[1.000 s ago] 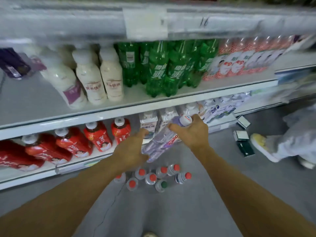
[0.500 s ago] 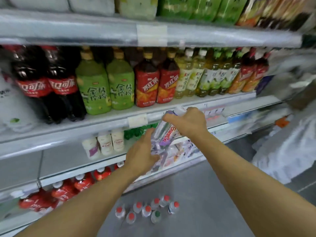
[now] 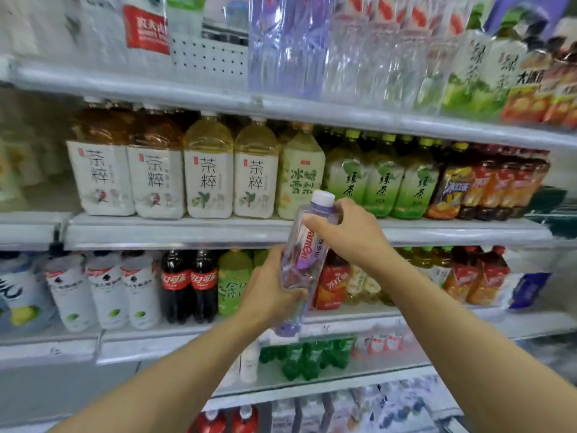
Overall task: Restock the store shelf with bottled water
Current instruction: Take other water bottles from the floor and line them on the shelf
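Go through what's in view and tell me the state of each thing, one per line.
Water bottle: capped, tilted, held off the shelves.
Left hand: grips the bottle's lower body.
Right hand: grips its neck.
Top shelf: gap behind a white perforated panel.
Tea bottles: upright, capped.

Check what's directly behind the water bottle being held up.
Behind the water bottle, gripped by the left hand and right hand, run two shelf edges; a pale green tea bottle and a red-labelled bottle show beside it. Whatever sits straight behind is covered.
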A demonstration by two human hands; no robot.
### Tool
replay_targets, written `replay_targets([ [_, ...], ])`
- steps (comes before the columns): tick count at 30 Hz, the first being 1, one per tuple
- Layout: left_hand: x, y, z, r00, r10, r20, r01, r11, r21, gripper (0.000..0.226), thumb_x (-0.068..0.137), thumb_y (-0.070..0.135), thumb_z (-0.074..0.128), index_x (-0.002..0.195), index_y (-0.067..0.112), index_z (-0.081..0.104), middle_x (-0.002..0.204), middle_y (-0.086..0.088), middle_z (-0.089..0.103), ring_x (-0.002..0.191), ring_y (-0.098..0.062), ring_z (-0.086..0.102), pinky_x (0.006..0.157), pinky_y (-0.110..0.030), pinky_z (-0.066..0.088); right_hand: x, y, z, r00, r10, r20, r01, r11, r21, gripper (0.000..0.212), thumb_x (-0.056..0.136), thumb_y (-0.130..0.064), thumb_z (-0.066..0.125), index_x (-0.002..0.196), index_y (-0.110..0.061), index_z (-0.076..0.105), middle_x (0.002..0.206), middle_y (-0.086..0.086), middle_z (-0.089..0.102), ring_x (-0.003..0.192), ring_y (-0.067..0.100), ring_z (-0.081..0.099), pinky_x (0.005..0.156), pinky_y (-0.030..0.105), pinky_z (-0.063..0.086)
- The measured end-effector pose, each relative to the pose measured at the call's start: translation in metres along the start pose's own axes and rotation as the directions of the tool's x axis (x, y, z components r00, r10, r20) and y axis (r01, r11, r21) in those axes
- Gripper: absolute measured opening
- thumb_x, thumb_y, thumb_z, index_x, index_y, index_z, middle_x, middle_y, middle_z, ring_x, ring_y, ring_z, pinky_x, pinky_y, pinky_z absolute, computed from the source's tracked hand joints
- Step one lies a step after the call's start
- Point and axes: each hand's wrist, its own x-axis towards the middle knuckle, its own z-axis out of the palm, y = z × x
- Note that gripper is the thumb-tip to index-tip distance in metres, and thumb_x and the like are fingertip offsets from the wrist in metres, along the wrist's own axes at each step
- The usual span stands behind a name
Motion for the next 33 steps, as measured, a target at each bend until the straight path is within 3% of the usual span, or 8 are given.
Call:
replay_targets([
  [5,0.013,0.049,-0.042,0.994,0.017,-0.104,-0.022,0.999,-0.044,0.062,0.064,0.019,0.078,0.112,0.036,0.043,0.103,0.011,0.066,0.097,-0.012,0.065,0.09,-0.042,0.052,0.013,-0.027,-0.035,0.991,-0.133,-0.022,0.134,0.991,0.025,0.069,0.083,-0.057,0.059,0.135,-0.013,0.044,0.127,0.001,0.053,0.108,0.016,0.05,0.081,0.027,0.037],
  [10,0.01,0.086,-0.083,0.981,0.06,-0.183,-0.064,0.998,-0.016,0.062,0.075,0.008,0.077,0.117,0.026,0.035,0.086,0.011,0.056,0.075,0.002,0.053,0.064,-0.014,0.043,0.029,-0.047,-0.052,0.981,-0.192,0.022,0.193,0.975,-0.114,0.062,0.087,-0.041,0.063,0.137,-0.014,0.039,0.137,0.006,0.045,0.114,0.021,0.05,0.082,0.027,0.043],
  [14,0.012,0.108,-0.112,0.97,0.062,-0.235,-0.063,0.998,0.003,0.066,0.074,0.008,0.077,0.122,0.02,0.035,0.087,0.006,0.057,0.077,-0.003,0.055,0.075,-0.023,0.046,0.039,-0.068,-0.055,0.967,-0.254,0.012,0.253,0.957,-0.14,0.068,0.085,-0.038,0.065,0.141,-0.012,0.035,0.141,0.008,0.04,0.128,0.024,0.04,0.104,0.037,0.038],
  [18,0.027,0.134,-0.139,0.948,0.102,-0.301,-0.095,0.995,0.037,0.062,0.073,0.012,0.078,0.12,0.019,0.037,0.102,-0.001,0.06,0.089,-0.01,0.059,0.075,-0.025,0.048,0.052,-0.082,-0.055,0.957,-0.291,-0.014,0.287,0.949,-0.127,0.062,0.084,-0.038,0.065,0.135,-0.014,0.041,0.137,0.007,0.044,0.123,0.022,0.043,0.099,0.033,0.039],
  [23,0.062,0.172,-0.172,0.937,0.149,-0.316,-0.165,0.986,-0.025,0.059,0.076,0.011,0.076,0.116,0.023,0.035,0.093,-0.002,0.059,0.087,-0.016,0.061,0.075,-0.029,0.053,0.072,-0.1,-0.061,0.952,-0.305,-0.035,0.298,0.946,-0.132,0.063,0.086,-0.037,0.065,0.138,-0.017,0.036,0.135,0.005,0.04,0.123,0.021,0.04,0.101,0.034,0.039],
  [28,0.114,0.208,-0.199,0.928,0.189,-0.32,-0.229,0.969,-0.09,0.066,0.075,0.009,0.075,0.128,0.014,0.036,0.113,-0.011,0.056,0.101,-0.023,0.058,0.075,-0.027,0.048,0.097,-0.12,-0.059,0.946,-0.316,-0.074,0.297,0.935,-0.193,0.061,0.086,-0.039,0.063,0.136,-0.016,0.036,0.131,0.006,0.04,0.123,0.022,0.038,0.101,0.034,0.036],
  [30,0.135,0.219,-0.206,0.927,0.197,-0.318,-0.246,0.961,-0.122,0.064,0.075,0.008,0.075,0.126,0.012,0.037,0.115,-0.009,0.055,0.106,-0.024,0.056,0.086,-0.035,0.048,0.108,-0.127,-0.056,0.947,-0.313,-0.078,0.288,0.93,-0.228,0.064,0.085,-0.039,0.063,0.138,-0.016,0.034,0.134,0.006,0.038,0.126,0.023,0.035,0.103,0.035,0.034],
  [33,0.165,0.232,-0.215,0.909,0.24,-0.341,-0.292,0.95,-0.109,0.059,0.078,0.009,0.074,0.125,0.01,0.038,0.107,-0.001,0.05,0.099,-0.018,0.051,0.083,-0.031,0.044,0.121,-0.133,-0.054,0.946,-0.308,-0.1,0.278,0.931,-0.235,0.063,0.087,-0.037,0.062,0.139,-0.017,0.032,0.137,0.005,0.036,0.127,0.022,0.034,0.103,0.033,0.034],
])
